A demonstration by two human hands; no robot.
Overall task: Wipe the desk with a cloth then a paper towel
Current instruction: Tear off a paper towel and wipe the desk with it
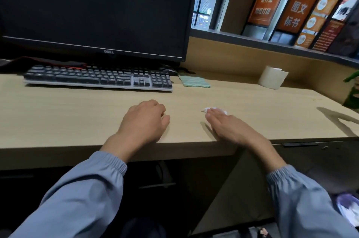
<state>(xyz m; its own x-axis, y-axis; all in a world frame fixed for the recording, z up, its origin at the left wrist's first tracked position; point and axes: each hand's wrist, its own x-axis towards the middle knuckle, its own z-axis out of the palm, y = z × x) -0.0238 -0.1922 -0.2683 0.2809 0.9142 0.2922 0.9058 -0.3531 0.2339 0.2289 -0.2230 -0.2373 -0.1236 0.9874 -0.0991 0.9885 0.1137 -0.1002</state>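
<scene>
Head cam: right grip (229,127) is flat, fingers straight, tips pressing a small white paper towel wad (215,110) onto the bench (68,113). It's pressing, not pinching, so nothing is clasped. Left grip (144,121) rests on the bench nr the front edge, fingers loosely curled, holding nothing afaict. Wad sits mostly under the right fingertips, only a bit pokes out fwd/left; too crumpled to call a long axis. Right grip is obv the one on it, left is well apart to the left. Green cloth (194,81) lies at the back, just beside the right end of the keyboard (97,78), long axis roughly left-right, neither grip on it, so I'd judge the cloth pass is done and we're in the paper stage. Paper roll (273,80) stands upright further right at the back. Next stroke prob goes sideways; the plant (352,90) at far right is the thing to watch.
</scene>
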